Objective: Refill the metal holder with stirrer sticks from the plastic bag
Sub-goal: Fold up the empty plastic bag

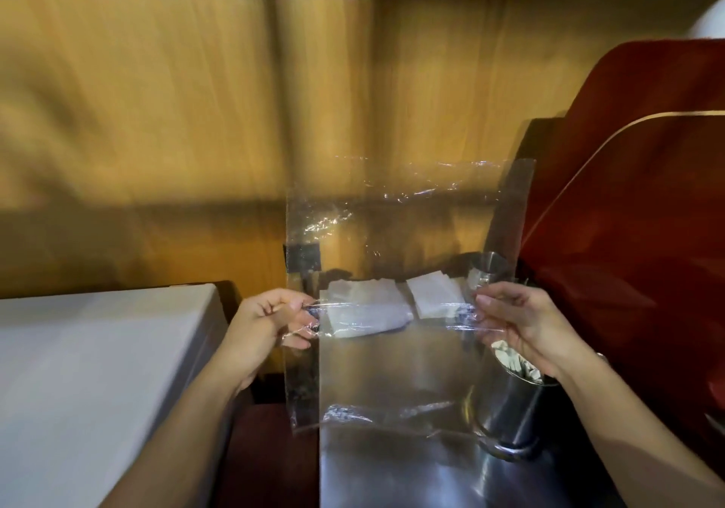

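Observation:
I hold a clear plastic bag (392, 240) flat in the air between both hands; no sticks show inside it. My left hand (266, 323) pinches its left edge and my right hand (521, 327) pinches its right edge, at about mid height. Below my right hand stands the round metal holder (514, 409) on the steel surface, with several pale stirrer sticks (518, 362) showing at its mouth. My right wrist hides part of its rim.
A shiny steel counter (392, 468) lies under the bag, with white paper napkins (365, 303) at its back and another metal cup (490, 268) behind. A white box top (98, 370) sits at left, dark red chair backs (635, 233) at right, a wooden wall behind.

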{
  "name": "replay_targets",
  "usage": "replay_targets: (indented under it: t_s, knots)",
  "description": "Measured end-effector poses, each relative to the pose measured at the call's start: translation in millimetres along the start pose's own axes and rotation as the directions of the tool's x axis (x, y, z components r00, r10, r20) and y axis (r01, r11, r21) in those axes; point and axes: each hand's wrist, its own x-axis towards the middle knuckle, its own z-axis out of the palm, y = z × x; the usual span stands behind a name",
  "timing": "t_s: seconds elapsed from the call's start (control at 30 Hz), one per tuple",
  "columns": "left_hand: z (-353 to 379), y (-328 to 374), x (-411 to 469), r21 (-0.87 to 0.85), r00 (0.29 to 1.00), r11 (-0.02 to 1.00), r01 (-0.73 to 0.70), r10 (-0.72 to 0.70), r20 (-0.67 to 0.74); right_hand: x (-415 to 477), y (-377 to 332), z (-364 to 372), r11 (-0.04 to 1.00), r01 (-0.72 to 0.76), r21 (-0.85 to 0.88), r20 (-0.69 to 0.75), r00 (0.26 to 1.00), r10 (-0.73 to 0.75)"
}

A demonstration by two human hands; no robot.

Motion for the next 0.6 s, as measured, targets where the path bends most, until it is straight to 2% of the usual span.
replay_targets:
  t_s: [0.17,0.33,0.43,0.53,0.6]
  knots:
    - [-2.7,-2.7,0.2,0.007,1.0,1.0,0.02,-0.02,0.015,2.2,0.2,-11.1,0.999,-0.021,0.045,0.1,0.995,0.017]
    - [-3.9,-3.2,-0.2,-0.083,0.997,0.994,0.065,-0.062,0.033,0.7,3.0,-14.0,0.992,-0.064,0.105,0.105,0.993,0.052]
    - [-4.2,-0.6,-1.2,-0.129,0.995,0.989,0.078,-0.069,0.072,-3.5,3.9,-14.2,0.991,-0.103,0.08,0.087,0.992,0.096]
    - [-4.1,1.0,-0.8,-0.133,0.998,0.989,0.059,-0.056,0.024,-5.4,7.2,-12.9,0.985,-0.143,0.097,0.085,0.987,0.135]
    - [-2.7,0.1,-2.0,-0.237,0.995,0.966,0.099,-0.095,0.029,-5.9,7.4,-10.6,0.993,-0.105,0.05,0.098,0.99,0.099]
